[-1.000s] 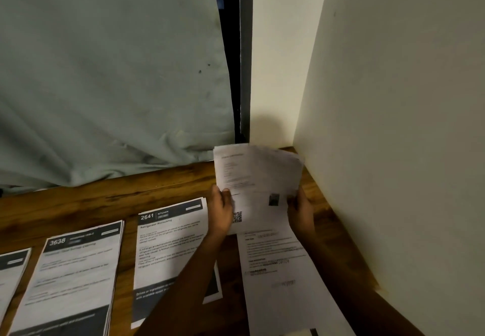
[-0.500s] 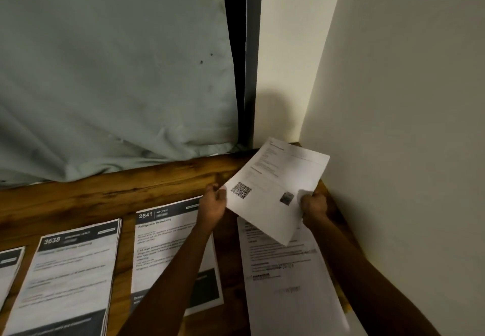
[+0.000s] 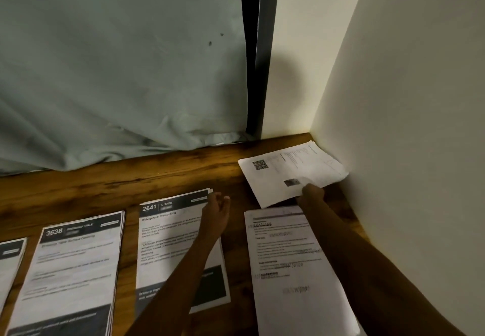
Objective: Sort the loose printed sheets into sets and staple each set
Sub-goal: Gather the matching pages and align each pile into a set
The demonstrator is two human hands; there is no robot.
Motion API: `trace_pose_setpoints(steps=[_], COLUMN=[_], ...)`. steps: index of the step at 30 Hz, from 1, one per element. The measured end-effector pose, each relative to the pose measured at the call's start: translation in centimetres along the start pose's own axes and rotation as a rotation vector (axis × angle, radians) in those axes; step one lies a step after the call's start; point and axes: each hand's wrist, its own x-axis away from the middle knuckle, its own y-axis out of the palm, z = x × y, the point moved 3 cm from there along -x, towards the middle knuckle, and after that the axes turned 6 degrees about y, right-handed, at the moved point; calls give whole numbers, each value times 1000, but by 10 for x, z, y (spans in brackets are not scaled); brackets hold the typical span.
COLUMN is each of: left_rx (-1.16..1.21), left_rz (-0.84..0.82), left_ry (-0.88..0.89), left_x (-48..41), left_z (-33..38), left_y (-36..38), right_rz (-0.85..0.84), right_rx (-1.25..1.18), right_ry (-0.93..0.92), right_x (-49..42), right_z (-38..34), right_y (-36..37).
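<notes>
You are at a brown wooden table (image 3: 110,186) pushed into a corner, with a grey-green cloth (image 3: 118,73) hanging across the upper left of the frame and a cream wall (image 3: 406,125) filling the right.

A second ago both of your hands held the QR-code sheets (image 3: 291,173) up off the table; half a second ago they were tilting down. Now the bundle lies nearly flat in the far corner, right of centre in the frame, its far edge against the wall. Your left hand (image 3: 216,211) has let go and hangs loosely open over the top right corner of the 2641 stack (image 3: 173,246). Your right hand (image 3: 311,194) still pinches the bundle's near edge, fingers tucked under it. That reads as one set put aside, so sorting goes on and no stapler is in view.

The bundle's long axis runs from lower left to upper right in the frame, its printed heading toward the wall and the QR code toward frame centre. It sits askew from the other piles: the plain text sheets (image 3: 291,265) just below it, the 2641 stack and the 3638 stack (image 3: 70,270) all run lengthwise toward you, headings away. A further pile (image 3: 9,262) is cut off at the left edge.
</notes>
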Motion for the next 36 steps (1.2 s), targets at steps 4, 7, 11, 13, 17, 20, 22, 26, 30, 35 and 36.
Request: trace_pose_setpoints(steps=[4, 7, 11, 13, 17, 20, 22, 26, 30, 35, 36], left_rx=[-21, -44, -13, -20, -5, 29, 41, 71, 14, -63, -94], left_rz=[-18, -25, -35, -30, 2, 50, 79, 167, 263, 309, 323], left_ry=[9, 28, 45, 61, 93, 84, 73, 20, 20, -32, -31], left_x=[3, 5, 11, 14, 23, 31, 36, 48, 59, 70, 71], left_z=[-7, -9, -8, -10, -14, -27, -38, -66, -100, -153, -163], left_y=[1, -1, -7, -12, -29, -51, -65, -103, -150, -218, -232], right_rz=[25, 14, 71, 171, 121, -6, -85, -305, -477, -572, -590], right_rx=[72, 151, 289, 319, 395, 554, 637, 856, 997, 1079, 1096], right_ry=[-18, -7, -149, -240, -413, -546, -639, -723, -759, -793, -798], right_x=[7, 12, 34, 54, 97, 125, 140, 173, 202, 243, 252], right_z=[-5, -6, -8, -4, 17, 44, 65, 117, 172, 239, 251], right_y=[4, 2, -3, -3, 15, 35, 48, 77, 112, 158, 168])
